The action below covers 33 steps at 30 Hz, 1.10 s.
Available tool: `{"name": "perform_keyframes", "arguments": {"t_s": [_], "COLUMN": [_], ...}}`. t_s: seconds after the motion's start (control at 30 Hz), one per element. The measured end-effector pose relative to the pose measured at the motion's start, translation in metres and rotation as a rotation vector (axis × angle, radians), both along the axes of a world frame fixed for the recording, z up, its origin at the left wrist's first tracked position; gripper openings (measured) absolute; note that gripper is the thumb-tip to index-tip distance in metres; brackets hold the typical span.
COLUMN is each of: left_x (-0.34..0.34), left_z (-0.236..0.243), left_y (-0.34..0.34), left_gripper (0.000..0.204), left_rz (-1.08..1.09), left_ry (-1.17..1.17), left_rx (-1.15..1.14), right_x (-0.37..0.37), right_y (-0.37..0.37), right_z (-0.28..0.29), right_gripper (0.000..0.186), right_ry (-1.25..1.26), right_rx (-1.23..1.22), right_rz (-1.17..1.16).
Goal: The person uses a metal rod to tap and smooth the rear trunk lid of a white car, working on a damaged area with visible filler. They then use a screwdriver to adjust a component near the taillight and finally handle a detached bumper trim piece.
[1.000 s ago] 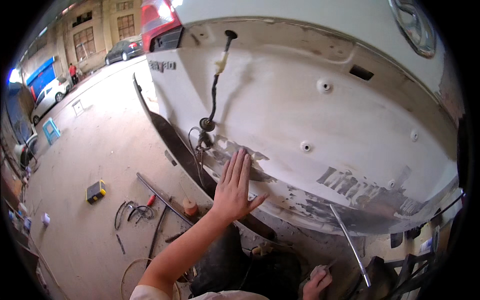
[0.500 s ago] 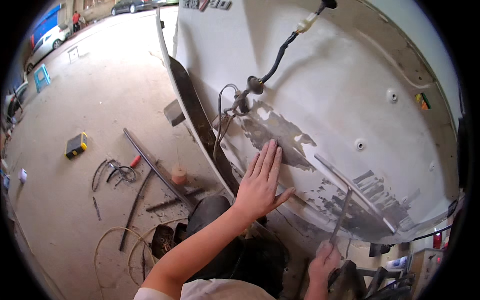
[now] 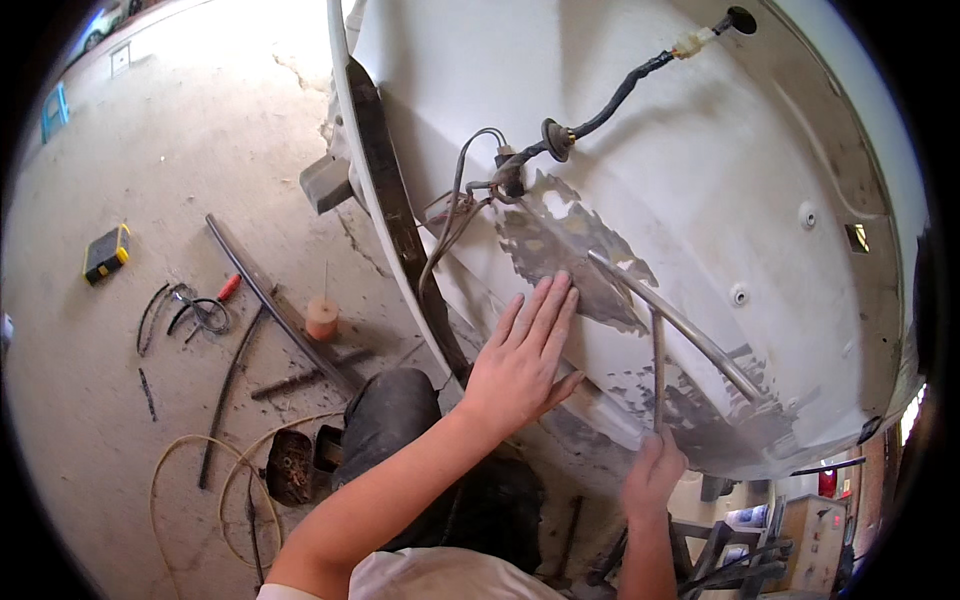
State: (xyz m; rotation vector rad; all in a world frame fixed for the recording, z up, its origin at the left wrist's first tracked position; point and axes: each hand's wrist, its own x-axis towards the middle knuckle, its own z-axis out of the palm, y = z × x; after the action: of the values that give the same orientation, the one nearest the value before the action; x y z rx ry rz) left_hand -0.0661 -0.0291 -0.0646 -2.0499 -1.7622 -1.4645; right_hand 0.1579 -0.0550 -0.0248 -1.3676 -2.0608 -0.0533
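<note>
My left hand (image 3: 522,355) lies flat against a white car body panel (image 3: 660,180), fingers stretched, its fingertips on the lower edge of a bare grey sanded patch (image 3: 560,250). In my right hand (image 3: 655,478) is the lower end of the stem of a T-shaped metal rod tool (image 3: 657,365). The tool's long crossbar slants over the panel, its upper end by the grey patch and its lower end over a second scraped area (image 3: 690,425). Whether the crossbar touches the panel I cannot tell. Black wiring (image 3: 610,105) with a rubber grommet hangs out above the patch.
On the concrete floor to the left lie a yellow-black box (image 3: 107,253), a dark rubber strip (image 3: 275,300), cables with a red handle (image 3: 229,287) and an orange cylinder (image 3: 321,318). A pale hose (image 3: 160,490) coils near my knee. A cabinet (image 3: 808,540) stands at lower right.
The tool in my right hand has moved up and left across the panel, toward the grey patch. My left hand stays flat on the panel. The view has shifted.
</note>
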Motion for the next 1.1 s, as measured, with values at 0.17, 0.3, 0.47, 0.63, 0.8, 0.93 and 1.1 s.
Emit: {"name": "perform_keyframes", "arguments": {"t_s": [0.17, 0.3, 0.47, 0.63, 0.8, 0.93, 1.1], "left_x": [-0.001, -0.001, -0.002, -0.001, -0.001, -0.001, -0.002], "left_z": [-0.002, -0.003, -0.002, -0.002, -0.003, -0.003, -0.004], "left_y": [0.001, 0.002, 0.002, 0.0, 0.001, 0.001, 0.001], "left_gripper": [0.086, 0.087, 0.088, 0.088, 0.087, 0.087, 0.086], "left_rz": [-0.007, -0.009, -0.026, -0.031, -0.038, -0.027, -0.026], "left_ry": [0.016, -0.007, -0.022, -0.035, -0.028, -0.024, 0.016], "left_rx": [-0.025, 0.028, 0.018, 0.01, 0.009, 0.005, -0.017], "right_x": [0.016, 0.014, 0.026, 0.048, 0.035, 0.043, 0.026], "right_y": [0.001, -0.004, 0.007, 0.007, 0.006, 0.001, 0.013], "right_z": [-0.003, -0.004, -0.012, -0.023, -0.016, -0.01, -0.007], "right_gripper": [0.031, 0.027, 0.042, 0.025, 0.032, 0.039, 0.041], "right_ry": [0.003, 0.053, -0.063, -0.096, -0.134, -0.57, -0.151], "right_rx": [0.025, 0.016, 0.099, 0.108, 0.142, 0.206, 0.248], "right_rz": [-0.024, -0.035, -0.098, -0.05, -0.097, -0.131, -0.002]}}
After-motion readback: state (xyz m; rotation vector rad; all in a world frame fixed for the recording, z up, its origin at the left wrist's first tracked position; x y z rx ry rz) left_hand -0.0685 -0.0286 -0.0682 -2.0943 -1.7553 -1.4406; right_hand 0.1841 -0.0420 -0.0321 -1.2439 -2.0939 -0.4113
